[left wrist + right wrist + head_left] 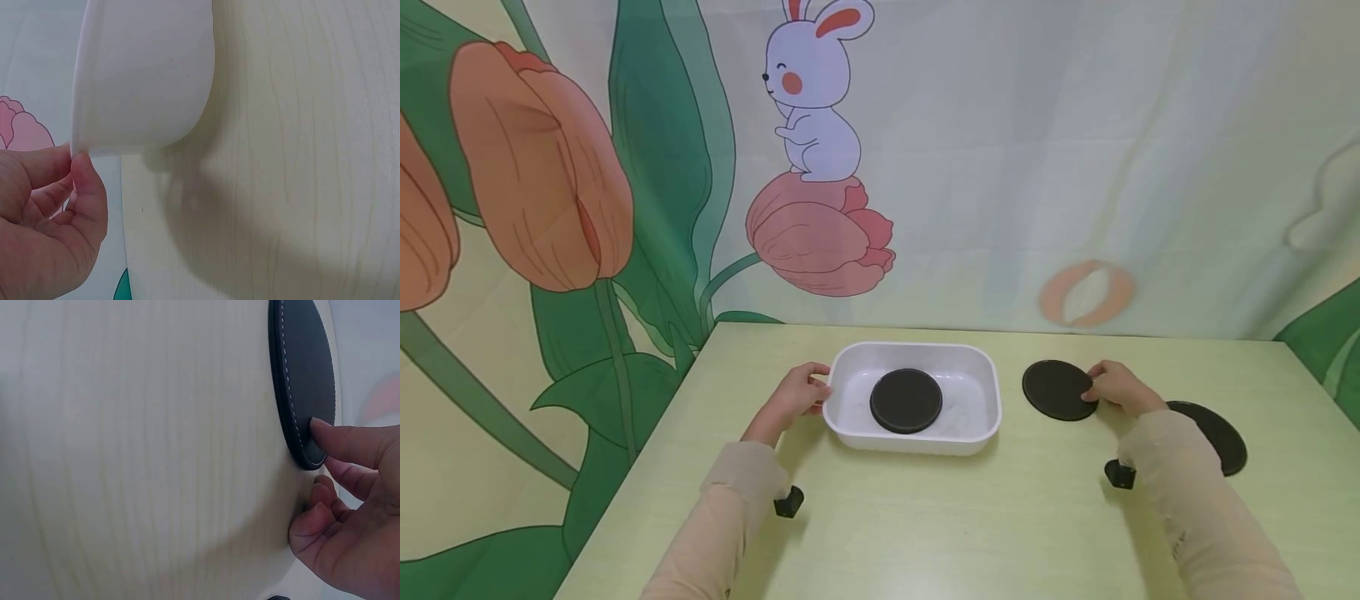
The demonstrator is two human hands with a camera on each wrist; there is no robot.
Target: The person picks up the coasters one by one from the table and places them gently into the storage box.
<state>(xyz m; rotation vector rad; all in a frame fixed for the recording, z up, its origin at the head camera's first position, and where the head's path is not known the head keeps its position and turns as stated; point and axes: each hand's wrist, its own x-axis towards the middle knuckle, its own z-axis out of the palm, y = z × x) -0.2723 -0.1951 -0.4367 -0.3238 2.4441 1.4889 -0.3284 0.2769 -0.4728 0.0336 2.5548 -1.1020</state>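
Observation:
A white rectangular tray [917, 446] with rounded corners stands on the table, and my left hand [793, 390] pinches its left rim between thumb and fingers. Inside the tray lies a round black coaster [906, 401]. To the right of the tray, my right hand [1122, 388] pinches the right edge of another black coaster [1054, 388], its thumb on top. The right wrist view shows white stitching along the rim of this held coaster [309, 369]. Whether it touches the table there is hard to tell.
Another black disc [1223, 440] lies on the table at the right, partly hidden by the right sleeve [1180, 467]. The pale wood-grain table [940, 533] ends at a curtain [985, 167] printed with tulips and a rabbit.

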